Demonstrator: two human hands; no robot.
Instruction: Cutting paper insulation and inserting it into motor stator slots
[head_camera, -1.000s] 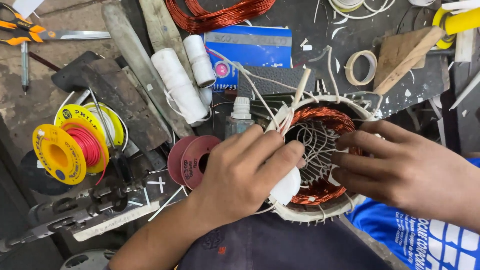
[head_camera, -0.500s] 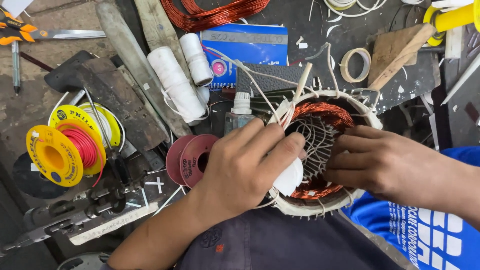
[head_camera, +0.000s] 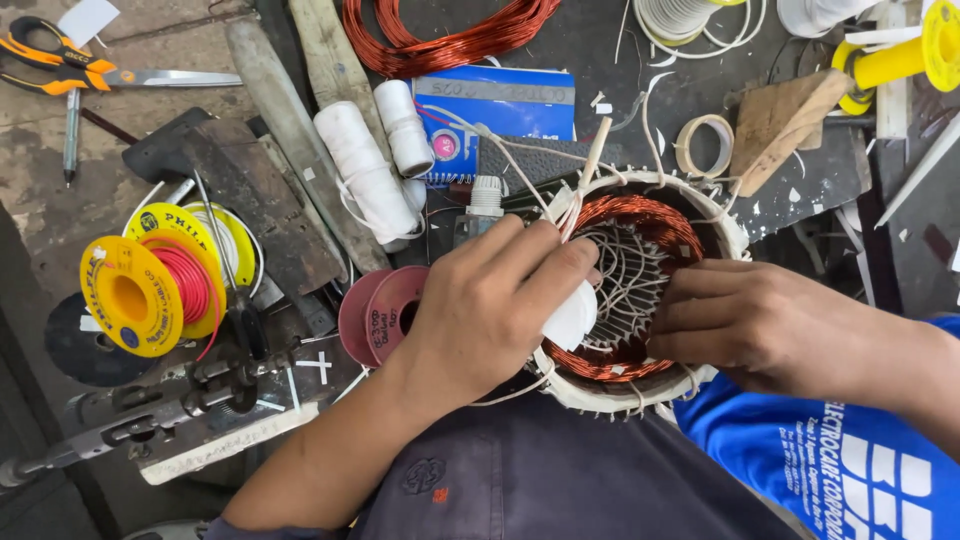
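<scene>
A motor stator with copper windings and a white insulated rim rests on my lap against the bench edge. My left hand lies over its left rim, fingers curled on a small white piece pressed at the windings. My right hand grips the stator's right side, fingertips reaching into the bore by the white lacing cords. White lead wires run up from the top of the rim.
On the bench: yellow wire spools, dark red tape rolls, white cord rolls, a blue box, orange-handled scissors, a copper wire coil, a tape ring, a wood block.
My right hand has slid left, further onto the stator's bore. My left hand stays on the left rim with the white piece.
</scene>
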